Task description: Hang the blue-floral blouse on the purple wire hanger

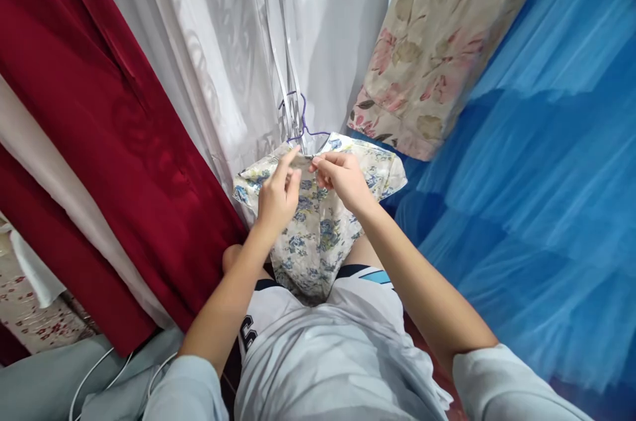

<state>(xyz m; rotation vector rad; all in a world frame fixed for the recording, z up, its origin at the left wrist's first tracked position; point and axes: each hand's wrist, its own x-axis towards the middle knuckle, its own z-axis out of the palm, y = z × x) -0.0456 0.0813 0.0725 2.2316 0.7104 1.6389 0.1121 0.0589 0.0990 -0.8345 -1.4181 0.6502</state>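
Note:
A cream garment with blue and yellow flowers (301, 248), short-sleeved like a blouse or dress top, hangs on a purple hanger (304, 117) in front of my lap. At its neckline my right hand (342, 177) is closed, thumb and forefinger pinching the edge; whether a small fastener sits between them I cannot make out. Just to the left, my left hand (279, 194) is held over the upper part of the garment with forefinger and thumb apart. Nothing shows in its grasp.
White ribbons (281, 43) hang down to the hanger before white cloth (332, 30). Dark red cloth (114, 109) drapes at left. Pink-flowered cloth (422, 56) and layered blue tulle (536, 195) hang at right. White cables (94, 374) lie on grey-green material at lower left.

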